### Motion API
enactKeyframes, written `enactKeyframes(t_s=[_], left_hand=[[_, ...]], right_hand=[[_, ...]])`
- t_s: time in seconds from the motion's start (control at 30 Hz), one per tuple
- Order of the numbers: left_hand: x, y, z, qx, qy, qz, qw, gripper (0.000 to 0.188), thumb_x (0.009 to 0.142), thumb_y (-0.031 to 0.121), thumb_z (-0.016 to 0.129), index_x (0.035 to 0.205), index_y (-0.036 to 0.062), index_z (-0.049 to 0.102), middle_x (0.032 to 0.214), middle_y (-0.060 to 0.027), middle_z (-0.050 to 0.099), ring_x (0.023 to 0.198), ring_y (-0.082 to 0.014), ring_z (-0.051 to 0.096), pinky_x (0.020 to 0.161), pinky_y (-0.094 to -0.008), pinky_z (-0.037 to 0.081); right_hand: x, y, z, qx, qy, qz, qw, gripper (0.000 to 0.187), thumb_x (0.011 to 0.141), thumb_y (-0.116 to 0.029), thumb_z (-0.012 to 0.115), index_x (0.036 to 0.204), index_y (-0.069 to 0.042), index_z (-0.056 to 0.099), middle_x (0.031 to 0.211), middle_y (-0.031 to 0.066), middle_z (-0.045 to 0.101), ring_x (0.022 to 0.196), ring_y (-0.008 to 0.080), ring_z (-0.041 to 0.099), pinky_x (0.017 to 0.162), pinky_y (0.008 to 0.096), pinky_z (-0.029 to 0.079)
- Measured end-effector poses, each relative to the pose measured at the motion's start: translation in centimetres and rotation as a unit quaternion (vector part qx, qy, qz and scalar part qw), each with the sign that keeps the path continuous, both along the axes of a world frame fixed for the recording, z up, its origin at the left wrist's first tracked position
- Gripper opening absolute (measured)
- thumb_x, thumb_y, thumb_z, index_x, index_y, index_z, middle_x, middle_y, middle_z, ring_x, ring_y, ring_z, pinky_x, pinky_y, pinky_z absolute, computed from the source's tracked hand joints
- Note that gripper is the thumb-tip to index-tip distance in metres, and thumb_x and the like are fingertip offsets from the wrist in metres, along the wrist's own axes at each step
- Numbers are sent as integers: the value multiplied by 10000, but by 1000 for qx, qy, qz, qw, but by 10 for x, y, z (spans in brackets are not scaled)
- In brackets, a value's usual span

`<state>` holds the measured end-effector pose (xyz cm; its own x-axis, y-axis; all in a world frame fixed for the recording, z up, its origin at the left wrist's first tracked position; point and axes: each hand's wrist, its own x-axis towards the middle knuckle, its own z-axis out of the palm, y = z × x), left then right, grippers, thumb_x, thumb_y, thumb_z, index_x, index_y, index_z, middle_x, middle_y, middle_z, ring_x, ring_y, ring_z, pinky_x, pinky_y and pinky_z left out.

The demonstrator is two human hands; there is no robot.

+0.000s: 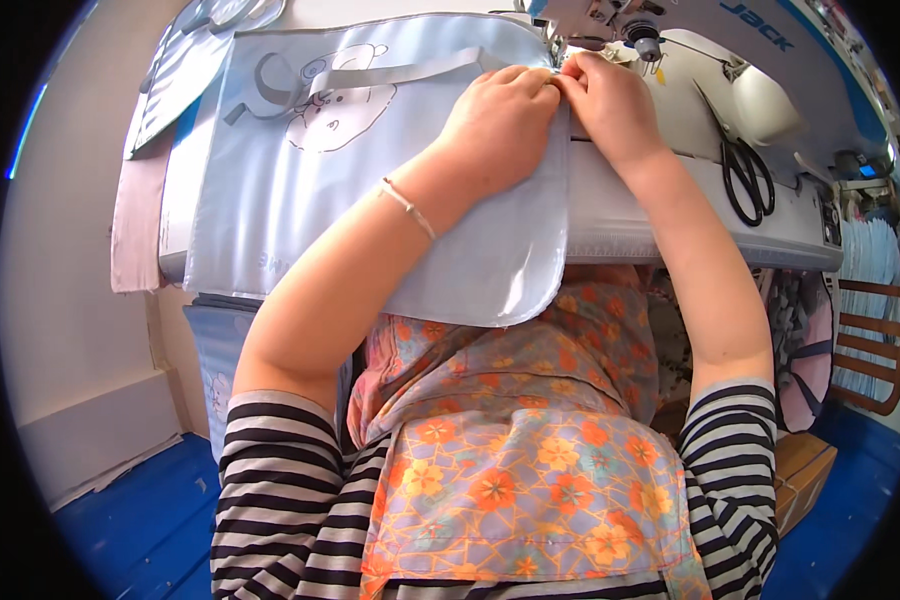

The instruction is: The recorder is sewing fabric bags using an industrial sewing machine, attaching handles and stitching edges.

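Note:
A glossy light blue fabric panel (240, 215) with a printed cartoon figure and a rounded near corner lies over the sewing machine bed. A grey strap (400, 75) runs loosely across it toward my hands. My left hand (505, 120) presses on the panel, its fingers bent together at the far right edge. Against those fingertips, my right hand (610, 110) pinches the same edge just in front of the needle area (557, 50). The fingers hide the exact bit of edge they grip.
The sewing machine head (710, 30) overhangs at the upper right. Black scissors (745, 180) lie on the bed right of my right forearm. More printed fabric (185, 60) sits at the far left. Light blue pieces (870, 290) are stacked by a wooden rack (880, 345) at right.

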<state>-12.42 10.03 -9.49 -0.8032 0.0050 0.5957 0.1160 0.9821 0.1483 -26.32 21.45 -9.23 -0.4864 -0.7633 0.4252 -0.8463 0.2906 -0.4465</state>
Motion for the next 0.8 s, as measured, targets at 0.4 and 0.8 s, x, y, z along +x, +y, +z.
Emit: enactKeyframes(t_s=[0.4,0.8], left_hand=[[-6,-1,0,15,0,28,999,265,798,82,564,1027,8,675,1108,-104,668,1091,-286,601,956,-429,469],[4,-59,13,-63,-13,133,989,433,837,123,572,1254,24,632,1273,-157,645,1201,-303,589,1078,-442,406]], right_hand=[[14,23,6,80,115,20,990,234,919,-118,576,1113,-139,703,953,122,675,834,323,665,717,420,557],[31,44,0,-40,134,111,984,298,772,50,628,1054,-5,707,1111,97,702,1011,282,655,888,361,550]])
